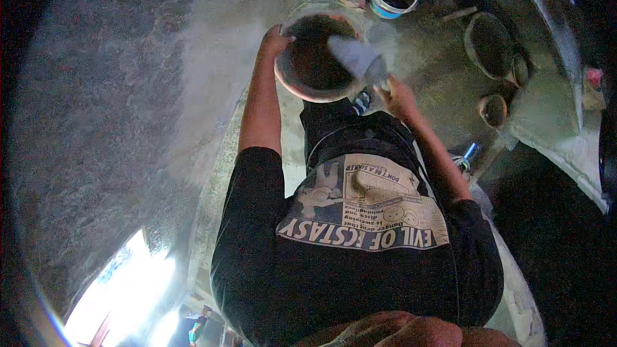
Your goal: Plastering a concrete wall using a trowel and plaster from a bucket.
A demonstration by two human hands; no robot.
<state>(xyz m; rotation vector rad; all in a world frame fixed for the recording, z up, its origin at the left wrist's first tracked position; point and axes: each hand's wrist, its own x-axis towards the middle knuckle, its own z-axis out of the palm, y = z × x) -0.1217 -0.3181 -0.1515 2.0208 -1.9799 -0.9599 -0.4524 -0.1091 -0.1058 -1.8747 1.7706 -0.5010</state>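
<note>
Standing here, I'd worry first about the striped shoe (362, 103) just on the near side of the bowl: if the bowl slipped or its load spilled over the near rim, that foot could catch it. The round bowl (308, 97) is out in front of the person's lap, with a dark mass inside; I can't tell what bears its weight underneath. The trowel (352, 56) has its blade over the bowl's right part, smeared by blur, so a hasty stroke might knock the rim or flick material out to the right. With one hand alone on the bowl's left, a hard push from the opposite side could tip it. As for pose, the right forearm slants in from the bowl's near right, and the right hand (396, 95) is curled round the trowel's handle, fingers closed though blurred. Farther out, the left arm reaches nearly straight along the bowl's left, where the left hand (276, 40) clasps the rim, thumb over the edge and fingers mostly hidden outside. Beyond the bowl, to its right, a bucket (384, 9) stands well apart from the blade.
</note>
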